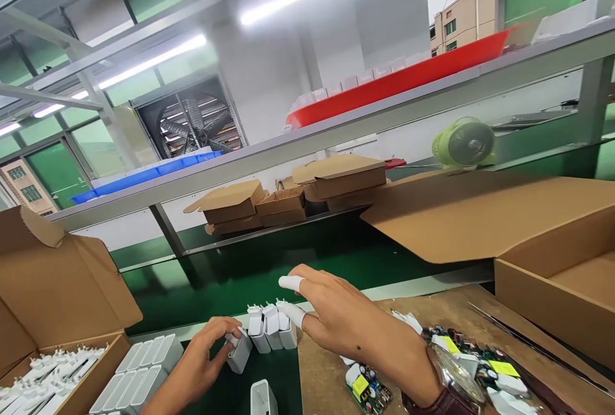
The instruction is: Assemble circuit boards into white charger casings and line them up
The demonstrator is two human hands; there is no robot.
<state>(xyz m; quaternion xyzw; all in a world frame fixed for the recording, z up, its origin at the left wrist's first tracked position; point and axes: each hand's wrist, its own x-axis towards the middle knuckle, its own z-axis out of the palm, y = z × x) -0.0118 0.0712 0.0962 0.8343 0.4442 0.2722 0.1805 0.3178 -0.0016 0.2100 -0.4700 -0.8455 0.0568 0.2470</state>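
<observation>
My left hand (209, 354) has its thumb and fingers closed around a white plastic charger housing (240, 356) on the green surface. Just right of it, several white chargers (271, 328) stand upright in a row, pins on top. Over the right end of that row is my right hand (327, 309), with white finger covers on its thumb and forefinger. Those two digits are apart, and I see nothing between them; whether the thumb touches the end charger is unclear. Nearer me stands a single open white housing (263, 397). Below my right forearm lies a green circuit board (368, 389).
White housings (139, 373) stand in rows at left, beside a cardboard box (115, 364) of pronged white parts. More circuit boards (480, 364), long tweezers (538, 341) and an open carton (552, 290) are at right. A shelf with a red tray (398, 85) runs behind.
</observation>
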